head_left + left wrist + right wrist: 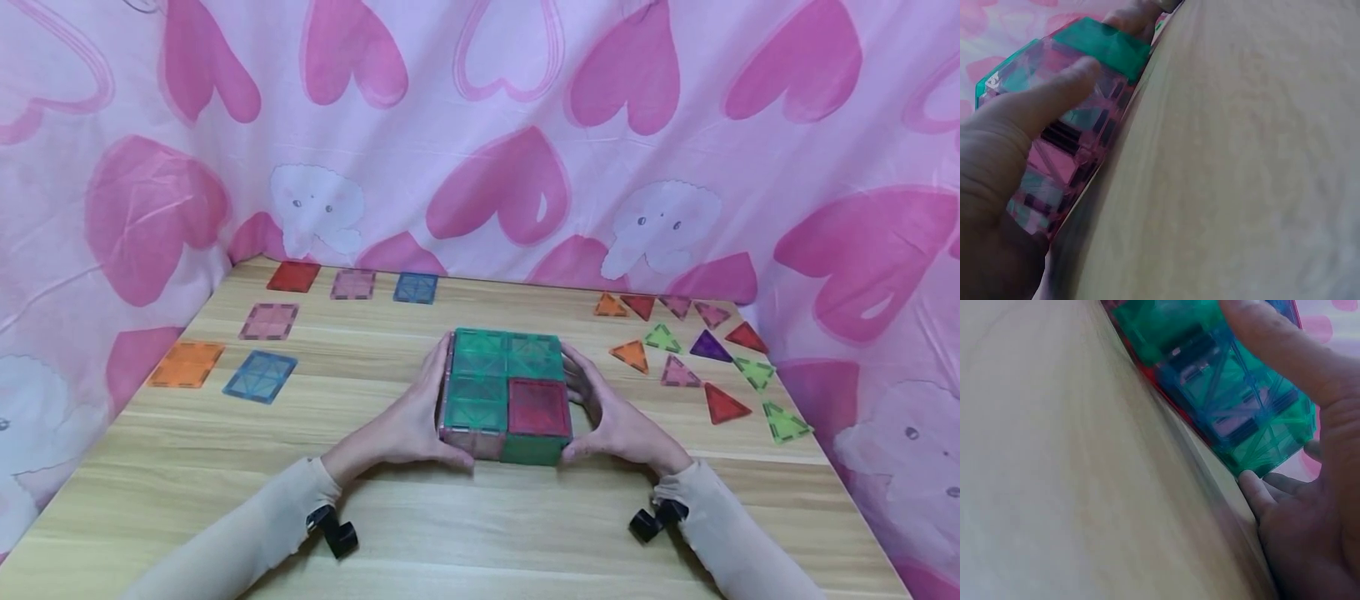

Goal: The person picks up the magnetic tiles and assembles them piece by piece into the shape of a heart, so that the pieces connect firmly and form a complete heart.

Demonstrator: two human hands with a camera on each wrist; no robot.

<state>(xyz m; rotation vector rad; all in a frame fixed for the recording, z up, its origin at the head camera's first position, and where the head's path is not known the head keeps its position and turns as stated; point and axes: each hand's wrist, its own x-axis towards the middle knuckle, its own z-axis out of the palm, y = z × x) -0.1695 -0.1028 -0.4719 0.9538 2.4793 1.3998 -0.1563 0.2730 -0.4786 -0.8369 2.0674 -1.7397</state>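
On the table (480, 533), left fingers (1066, 87) and right fingers (1279, 339) hold a tile box (480, 375), contents unclear.

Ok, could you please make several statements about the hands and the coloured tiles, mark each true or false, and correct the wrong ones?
1. The left hand and right hand hold the tile box at opposite sides. True.
2. The top of the tile box is entirely green. False: a red tile shows at its near right corner.
3. A purple triangle lies on the table, right of the tile box. True.
4. Only triangles lie left of the tile box. False: an orange square lies there.
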